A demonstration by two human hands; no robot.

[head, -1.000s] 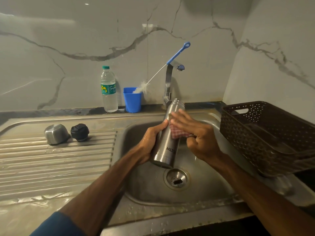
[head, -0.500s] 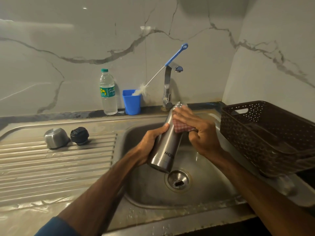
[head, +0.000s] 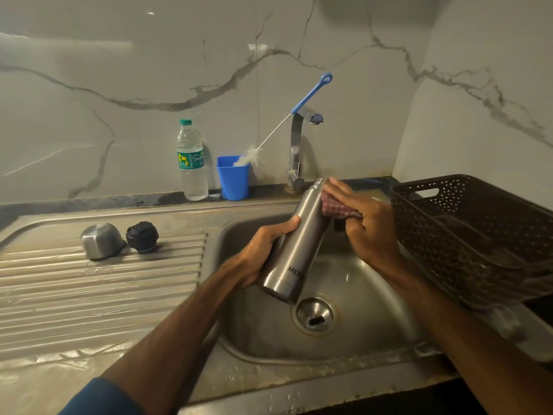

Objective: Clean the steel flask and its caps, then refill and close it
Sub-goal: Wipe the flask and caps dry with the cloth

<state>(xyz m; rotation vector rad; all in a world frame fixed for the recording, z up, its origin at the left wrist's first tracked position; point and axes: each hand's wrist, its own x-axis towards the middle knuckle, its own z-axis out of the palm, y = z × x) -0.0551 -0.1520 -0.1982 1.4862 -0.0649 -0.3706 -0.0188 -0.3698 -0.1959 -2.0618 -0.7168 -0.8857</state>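
Cloth (head: 335,206) against flask (head: 296,250), seemingly near mouth

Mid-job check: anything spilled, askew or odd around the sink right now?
Only minor things. The brush leans far out of the cup, apparently propped on the tap, and could slip. Water films the drainboard. Left hand grips the flask, right hand the cloth, normally.
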